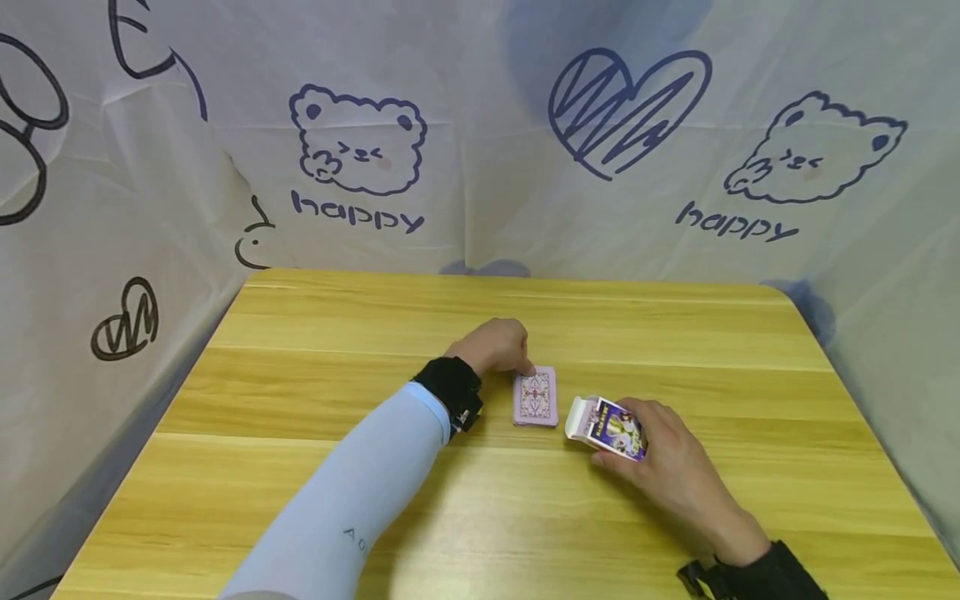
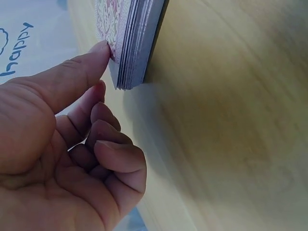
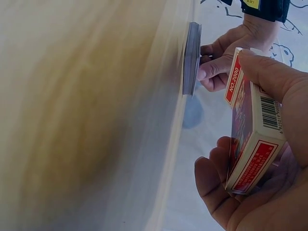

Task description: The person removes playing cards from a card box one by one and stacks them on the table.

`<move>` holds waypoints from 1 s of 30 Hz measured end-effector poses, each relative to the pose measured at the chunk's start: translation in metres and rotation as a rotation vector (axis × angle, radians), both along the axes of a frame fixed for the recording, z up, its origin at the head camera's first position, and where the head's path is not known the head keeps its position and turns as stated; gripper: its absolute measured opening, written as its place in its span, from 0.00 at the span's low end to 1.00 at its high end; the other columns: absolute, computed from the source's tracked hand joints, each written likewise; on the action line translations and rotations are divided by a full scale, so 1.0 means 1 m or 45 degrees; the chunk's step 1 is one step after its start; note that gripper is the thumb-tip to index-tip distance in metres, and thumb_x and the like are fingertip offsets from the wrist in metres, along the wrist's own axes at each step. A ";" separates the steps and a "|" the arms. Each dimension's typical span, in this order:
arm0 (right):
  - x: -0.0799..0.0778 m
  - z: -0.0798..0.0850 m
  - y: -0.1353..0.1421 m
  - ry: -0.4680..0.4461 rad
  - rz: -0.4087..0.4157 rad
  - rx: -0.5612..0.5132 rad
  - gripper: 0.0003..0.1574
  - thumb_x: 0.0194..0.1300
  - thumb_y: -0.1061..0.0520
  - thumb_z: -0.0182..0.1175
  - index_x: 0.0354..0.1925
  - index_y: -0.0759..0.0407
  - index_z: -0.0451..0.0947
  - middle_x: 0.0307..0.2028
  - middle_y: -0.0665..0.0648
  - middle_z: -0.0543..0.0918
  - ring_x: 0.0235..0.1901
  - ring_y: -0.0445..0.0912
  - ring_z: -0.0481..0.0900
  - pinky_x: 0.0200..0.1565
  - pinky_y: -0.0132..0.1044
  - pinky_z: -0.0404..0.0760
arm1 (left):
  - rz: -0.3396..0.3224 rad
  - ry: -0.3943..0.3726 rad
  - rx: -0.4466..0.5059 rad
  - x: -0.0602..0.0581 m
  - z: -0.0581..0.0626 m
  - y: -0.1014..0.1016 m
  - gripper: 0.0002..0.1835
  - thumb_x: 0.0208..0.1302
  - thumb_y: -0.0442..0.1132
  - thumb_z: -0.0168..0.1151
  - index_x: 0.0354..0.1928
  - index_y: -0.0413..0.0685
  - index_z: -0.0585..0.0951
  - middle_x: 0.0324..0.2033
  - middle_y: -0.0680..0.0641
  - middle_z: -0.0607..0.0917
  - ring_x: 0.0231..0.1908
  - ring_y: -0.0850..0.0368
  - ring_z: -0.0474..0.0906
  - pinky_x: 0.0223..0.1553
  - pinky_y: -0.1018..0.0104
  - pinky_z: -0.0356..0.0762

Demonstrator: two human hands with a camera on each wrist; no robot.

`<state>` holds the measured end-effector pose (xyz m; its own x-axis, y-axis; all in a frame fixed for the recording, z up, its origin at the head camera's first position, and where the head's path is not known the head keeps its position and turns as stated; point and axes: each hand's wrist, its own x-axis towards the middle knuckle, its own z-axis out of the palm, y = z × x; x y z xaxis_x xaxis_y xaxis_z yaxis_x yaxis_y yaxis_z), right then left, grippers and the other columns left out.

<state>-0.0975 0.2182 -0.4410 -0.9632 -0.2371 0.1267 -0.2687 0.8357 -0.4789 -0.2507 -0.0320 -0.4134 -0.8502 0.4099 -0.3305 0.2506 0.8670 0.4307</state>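
Cloth with inked hearts and bears, left of and behind the card deck; wood-grained table beneath. Left of the card deck, left hand, thumb tip touching its far end on top, other fingers curled; whether pinching, cannot tell. Right of the card deck, right hand, thumb and fingers clamped on card box, open flap facing the card deck.

- The deck of cards lies on the table, near its middle.
- The left hand is at the deck's far end, thumb on the top card.
- Right of the deck, slightly nearer the person, the card box sits in the right hand.
- Behind the table hangs cloth.
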 end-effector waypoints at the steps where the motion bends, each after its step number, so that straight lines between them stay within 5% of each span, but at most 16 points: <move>1: 0.000 0.000 0.000 0.001 0.000 0.001 0.52 0.49 0.28 0.68 0.60 0.59 0.68 0.52 0.62 0.77 0.45 0.53 0.74 0.42 0.51 0.75 | -0.002 0.003 0.004 0.000 -0.001 0.000 0.12 0.57 0.47 0.71 0.27 0.48 0.80 0.25 0.51 0.80 0.27 0.57 0.73 0.26 0.68 0.68; 17: 0.003 0.001 -0.004 0.000 0.025 -0.012 0.51 0.49 0.31 0.70 0.60 0.59 0.68 0.52 0.63 0.77 0.47 0.55 0.74 0.45 0.55 0.75 | 0.075 -0.017 0.150 0.005 0.005 -0.009 0.18 0.57 0.51 0.69 0.21 0.51 0.74 0.18 0.53 0.71 0.22 0.59 0.68 0.22 0.68 0.63; 24: 0.003 0.003 -0.011 0.048 0.074 -0.039 0.48 0.48 0.35 0.73 0.59 0.58 0.69 0.51 0.60 0.77 0.47 0.52 0.74 0.46 0.53 0.76 | 0.035 -0.002 0.348 0.037 0.021 -0.009 0.09 0.62 0.48 0.65 0.30 0.53 0.79 0.28 0.52 0.80 0.28 0.57 0.73 0.27 0.67 0.69; 30: 0.004 0.006 -0.018 0.051 0.115 -0.046 0.48 0.47 0.35 0.73 0.59 0.57 0.69 0.52 0.59 0.77 0.49 0.52 0.73 0.47 0.52 0.76 | 0.016 -0.051 0.452 0.074 0.025 -0.009 0.08 0.63 0.46 0.62 0.28 0.54 0.80 0.22 0.54 0.78 0.22 0.60 0.70 0.23 0.69 0.65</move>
<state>-0.0936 0.1997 -0.4354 -0.9321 -0.3175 0.1744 -0.3617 0.7896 -0.4957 -0.1769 -0.0412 -0.3888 -0.8450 0.4949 -0.2026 0.2176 0.6643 0.7151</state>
